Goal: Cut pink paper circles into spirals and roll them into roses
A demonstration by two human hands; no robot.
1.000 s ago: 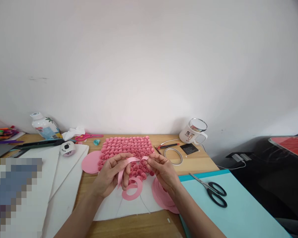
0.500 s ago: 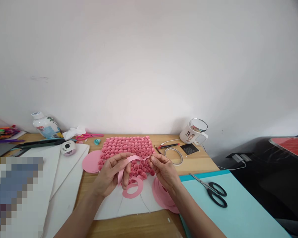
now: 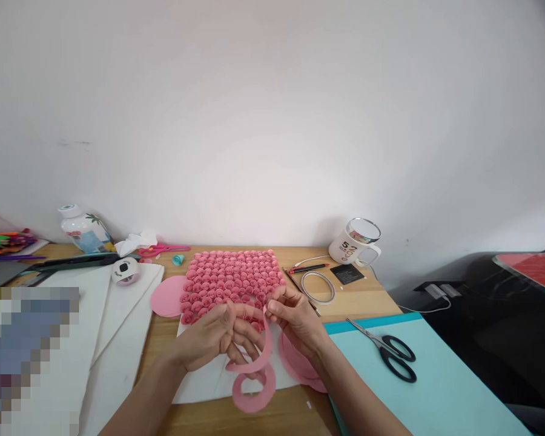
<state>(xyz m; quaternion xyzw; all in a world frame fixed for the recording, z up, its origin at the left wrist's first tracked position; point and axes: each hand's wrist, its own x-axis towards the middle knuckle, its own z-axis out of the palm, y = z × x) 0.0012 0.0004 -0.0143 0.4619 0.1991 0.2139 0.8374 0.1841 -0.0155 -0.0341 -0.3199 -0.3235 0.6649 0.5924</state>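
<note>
My left hand (image 3: 215, 336) and my right hand (image 3: 295, 318) pinch a pink paper spiral strip (image 3: 257, 375) between them, just above the near part of a white sheet (image 3: 200, 381). The strip's free coil hangs down toward the table's front edge. Behind the hands lies a block of several small pink paper roses (image 3: 231, 278) stuck on the white sheet. A pink paper disc (image 3: 163, 297) lies to the left of the roses. More pink paper circles (image 3: 300, 366) lie under my right wrist.
Black-handled scissors (image 3: 388, 354) rest on a teal sheet (image 3: 436, 387) at right. A mug (image 3: 354, 245), a tape ring (image 3: 317, 286), a pencil (image 3: 306, 267), a bottle (image 3: 82, 230), pink scissors (image 3: 161, 248), a small white device (image 3: 124, 270) and white sheets (image 3: 104, 327) lie around the wooden table (image 3: 272, 418).
Both hands came nearer to me and lower with the strip. The hanging coil dropped further, toward the table's front edge.
</note>
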